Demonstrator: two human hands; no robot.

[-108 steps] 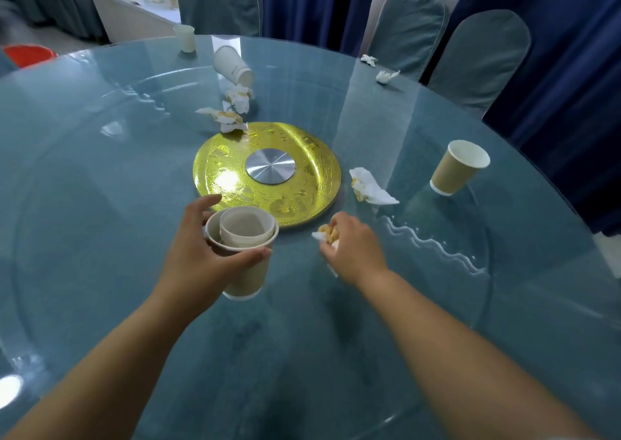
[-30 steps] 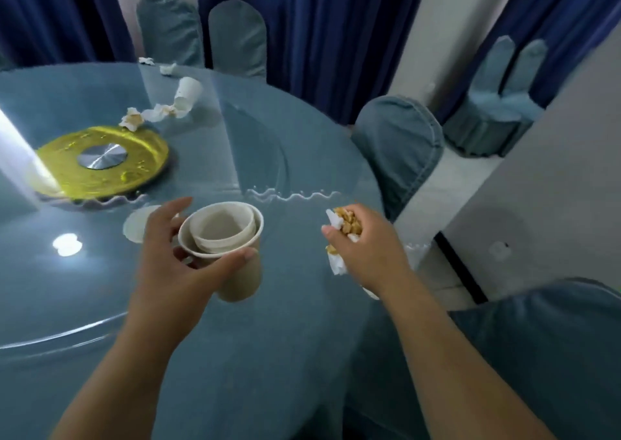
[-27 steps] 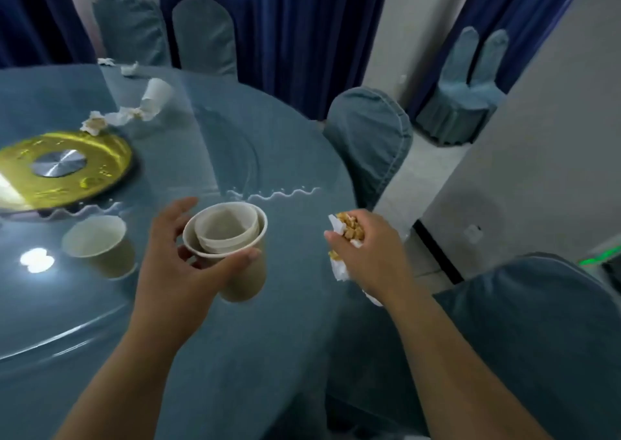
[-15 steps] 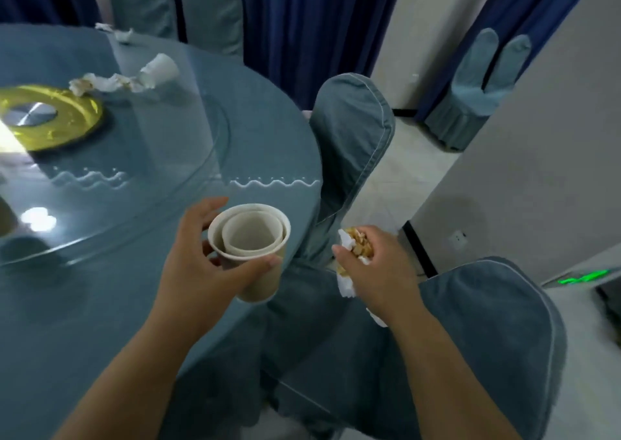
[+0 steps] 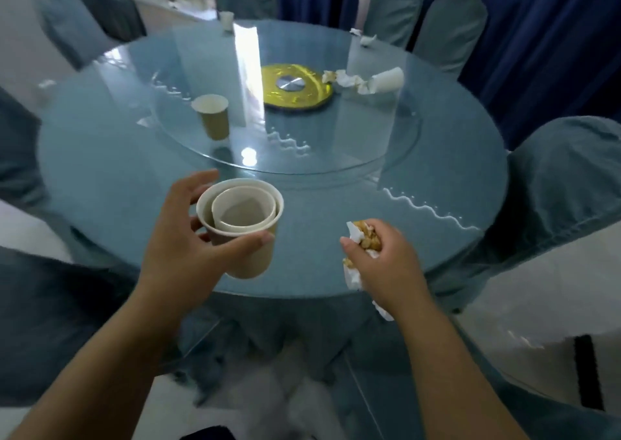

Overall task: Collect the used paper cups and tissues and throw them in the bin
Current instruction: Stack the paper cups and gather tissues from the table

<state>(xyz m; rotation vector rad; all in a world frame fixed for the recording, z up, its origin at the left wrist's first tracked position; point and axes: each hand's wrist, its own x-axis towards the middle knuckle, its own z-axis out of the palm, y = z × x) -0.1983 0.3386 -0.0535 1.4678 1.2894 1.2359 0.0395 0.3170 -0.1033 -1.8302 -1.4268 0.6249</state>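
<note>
**Head camera: nested cups in the left hand, soiled tissue in the right**

Head view looks down over a round glass-topped desk ringed by covered chairs. The left hand wraps thumb and fingers round two nested paper cups, one sitting inside the other, held upright above the near part of the desk. The right hand is curled tight round a crumpled tissue with yellowish food scraps showing at the top of the fist, near the desk's front edge.

On the glass turntable an upright paper cup stands left of the gold centre plate. Just right of that plate lie more crumpled tissues, touching a cup tipped on its side. Two small tissue scraps and another cup sit at the far rim.
</note>
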